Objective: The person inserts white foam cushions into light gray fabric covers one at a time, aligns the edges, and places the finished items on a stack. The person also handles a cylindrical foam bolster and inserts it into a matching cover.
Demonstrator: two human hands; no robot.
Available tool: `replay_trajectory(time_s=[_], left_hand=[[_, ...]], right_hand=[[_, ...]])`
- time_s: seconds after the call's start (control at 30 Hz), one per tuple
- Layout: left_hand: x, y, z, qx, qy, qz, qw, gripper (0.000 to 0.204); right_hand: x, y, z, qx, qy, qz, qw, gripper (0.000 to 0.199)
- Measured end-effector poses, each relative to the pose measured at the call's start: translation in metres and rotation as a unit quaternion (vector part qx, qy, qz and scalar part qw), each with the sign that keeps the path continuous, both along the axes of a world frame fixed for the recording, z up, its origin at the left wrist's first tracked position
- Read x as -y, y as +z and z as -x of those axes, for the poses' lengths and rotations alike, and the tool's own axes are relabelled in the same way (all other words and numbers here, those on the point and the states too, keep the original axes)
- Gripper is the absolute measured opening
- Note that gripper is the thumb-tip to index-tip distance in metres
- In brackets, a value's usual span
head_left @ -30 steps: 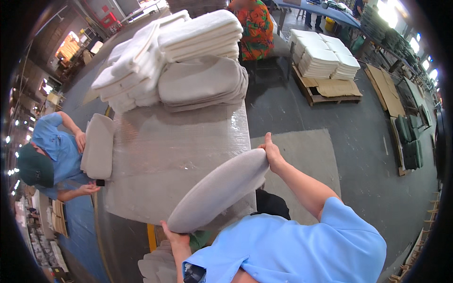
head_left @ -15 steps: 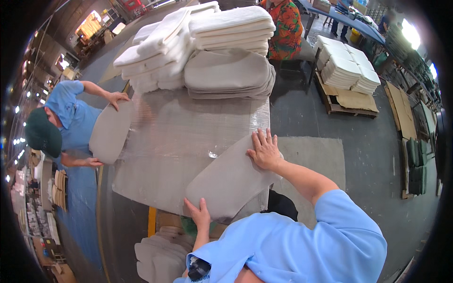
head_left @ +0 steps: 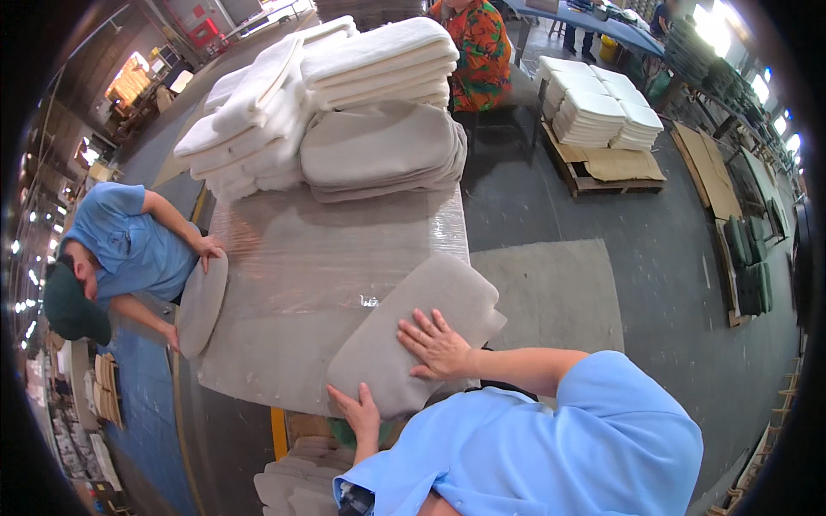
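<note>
A grey, soft-looking oblong pad (head_left: 404, 297) with a notched right end lies slantwise on the near part of the plastic-wrapped table (head_left: 275, 284). My right hand (head_left: 437, 346) rests flat on the pad's upper surface, fingers spread. At the pad's lower left edge is my left hand (head_left: 358, 413), its fingers and thumb apart and touching the rim. Toward the far end of the table sits a stack of similar grey pads (head_left: 379, 146), with piles of thick white pads (head_left: 379, 60) behind and to its left.
Left of the table, a co-worker in a blue shirt (head_left: 129, 241) holds another grey pad (head_left: 203, 301) upright at the edge. More grey pads (head_left: 297, 482) are stacked low beside me. A pallet (head_left: 615, 181) bears white stacks; a person in an orange patterned top (head_left: 480, 56) is behind.
My right hand has slid from the pad's far right edge toward its middle, nearer to me. The pad's notched right end now shows. The co-worker's pad has turned more edge-on.
</note>
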State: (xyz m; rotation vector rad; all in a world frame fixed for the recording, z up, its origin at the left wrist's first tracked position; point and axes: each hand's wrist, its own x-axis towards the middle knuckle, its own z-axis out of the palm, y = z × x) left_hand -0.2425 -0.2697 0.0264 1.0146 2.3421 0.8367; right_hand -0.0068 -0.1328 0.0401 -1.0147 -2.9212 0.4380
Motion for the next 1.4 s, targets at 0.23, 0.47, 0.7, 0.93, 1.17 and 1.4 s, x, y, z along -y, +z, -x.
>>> replay_trajectory(time_s=[0.23,0.47,0.7,0.93,1.17,1.4], left_hand=[[-0.043,0.018,-0.024,-0.223,-0.257,0.118,0.933,0.080],[-0.048,-0.003,-0.066,-0.309,-0.347,0.026,0.885,0.081],[-0.038,-0.012,-0.061,-0.308,-0.441,-0.014,0.843,0.079],[-0.035,-0.017,-0.066,-0.305,-0.444,-0.070,0.840,0.077],[-0.028,-0.013,-0.061,-0.274,-0.442,-0.065,0.851,0.077],[-0.011,-0.020,-0.079,-0.217,-0.464,-0.113,0.852,0.067]], right_hand=[[0.015,-0.007,-0.026,-0.112,0.087,0.175,0.974,0.054],[-0.057,0.011,-0.065,-0.101,-0.204,-0.063,0.972,0.056],[-0.040,0.000,-0.049,-0.014,-0.200,-0.067,0.977,0.084],[-0.009,-0.009,-0.042,0.013,-0.150,-0.032,0.988,0.100],[-0.032,0.021,-0.012,0.027,-0.096,0.040,0.994,0.089],[-0.036,-0.001,0.052,0.017,-0.030,-0.013,0.999,0.080]])
